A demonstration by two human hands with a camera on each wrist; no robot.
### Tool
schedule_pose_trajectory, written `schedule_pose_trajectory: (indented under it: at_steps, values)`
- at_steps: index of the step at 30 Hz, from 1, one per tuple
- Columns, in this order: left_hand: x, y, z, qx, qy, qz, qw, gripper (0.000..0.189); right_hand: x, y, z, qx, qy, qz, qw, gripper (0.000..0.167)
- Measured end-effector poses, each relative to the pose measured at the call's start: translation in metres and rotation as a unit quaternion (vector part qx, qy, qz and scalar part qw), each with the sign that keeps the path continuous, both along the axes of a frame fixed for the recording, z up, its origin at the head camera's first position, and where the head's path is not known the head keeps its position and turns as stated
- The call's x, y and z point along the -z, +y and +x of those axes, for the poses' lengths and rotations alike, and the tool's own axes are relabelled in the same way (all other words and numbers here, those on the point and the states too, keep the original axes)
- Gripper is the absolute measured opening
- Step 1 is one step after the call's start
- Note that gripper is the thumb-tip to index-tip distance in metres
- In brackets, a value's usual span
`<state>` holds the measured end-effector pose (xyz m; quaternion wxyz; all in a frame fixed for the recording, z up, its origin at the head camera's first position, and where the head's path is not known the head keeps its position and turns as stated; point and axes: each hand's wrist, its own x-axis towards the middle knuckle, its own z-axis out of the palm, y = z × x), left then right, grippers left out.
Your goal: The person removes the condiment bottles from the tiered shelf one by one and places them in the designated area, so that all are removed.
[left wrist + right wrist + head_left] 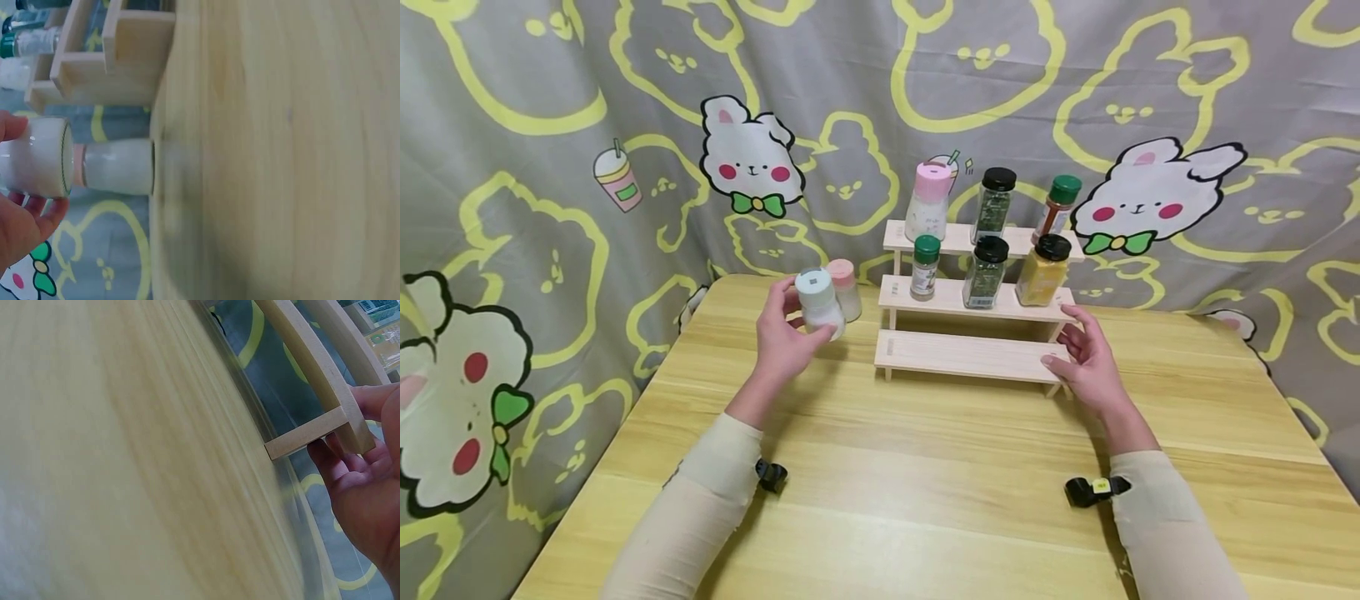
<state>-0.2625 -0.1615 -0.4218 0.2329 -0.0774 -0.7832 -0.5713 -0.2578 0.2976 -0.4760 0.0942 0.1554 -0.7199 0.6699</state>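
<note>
My left hand (784, 335) holds a seasoning jar (822, 310) with a pale mint cap and white contents. In the left wrist view the jar's base (65, 157) is raised off the table. Just behind it, a similar jar with a pink cap (841, 270) stands on the tabletop. At the right end of a three-tier wooden rack (955, 354), my right hand (1093, 362) grips the lowest shelf, thumb on top. The right wrist view shows fingers beneath the shelf end (350, 425), beside its leg (306, 432).
On the top tier stand a pink-capped jar (928, 204), a black-capped herb jar (994, 204) and a green-capped bottle (1058, 207). The middle tier holds a green-capped bottle (925, 268), a black-capped herb jar (985, 273) and a yellow spice jar (1043, 273). A patterned curtain (842, 75) hangs behind the table (910, 483).
</note>
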Motion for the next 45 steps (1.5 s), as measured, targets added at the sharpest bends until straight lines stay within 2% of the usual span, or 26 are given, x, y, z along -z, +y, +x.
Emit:
schedule_pose_trajectory:
  at_steps: [2,4,9,11,20,30,45]
  values:
    - [0.003,-0.004,-0.003,-0.002,-0.001,0.006,1.0,0.079,0.001,0.0,0.0,-0.001,-0.001,0.0,1.0,0.084]
    - [-0.004,-0.003,0.001,-0.004,-0.006,0.012,0.9999,0.079,0.001,0.0,0.0,-0.002,-0.001,-0.001,1.0,0.084]
    - [0.0,-0.011,-0.006,-0.016,-0.013,0.01,0.9997,0.078,0.003,0.0,0.0,-0.003,-0.001,-0.005,1.0,0.085]
    - [0.011,-0.016,-0.016,-0.025,-0.012,0.004,0.9996,0.079,0.003,0.0,0.0,-0.002,-0.001,-0.004,1.0,0.085]
    - [0.019,-0.025,-0.027,-0.032,-0.013,-0.003,0.9994,0.078,0.002,-0.001,-0.001,-0.008,0.005,-0.009,0.9999,0.085]
    - [0.025,-0.036,-0.042,-0.043,-0.058,0.003,0.9974,0.085,0.002,-0.001,-0.002,-0.011,0.007,-0.02,0.9997,0.085]
    - [0.036,-0.051,-0.058,-0.052,-0.08,-0.017,0.9953,0.086,0.001,-0.002,0.0,-0.005,0.001,-0.019,0.9998,0.085]
